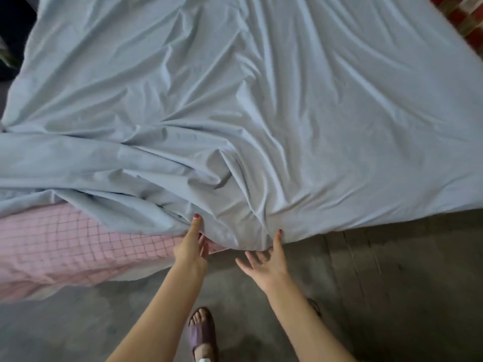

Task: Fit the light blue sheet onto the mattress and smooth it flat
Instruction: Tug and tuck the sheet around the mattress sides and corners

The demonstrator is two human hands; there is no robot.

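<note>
The light blue sheet lies wrinkled over most of the mattress, bunched in folds near the front edge. At the lower left the pink checked mattress cover shows where the sheet does not reach. My left hand pinches the sheet's hem at the front edge, thumb on top and fingers tucked under the fabric. My right hand is beside it with fingers spread, its thumb touching the sheet's edge and the other fingers free in the air.
A grey concrete floor runs along the bed's front. My foot in a purple sandal stands between my arms. A red and white patterned surface shows at the top right corner.
</note>
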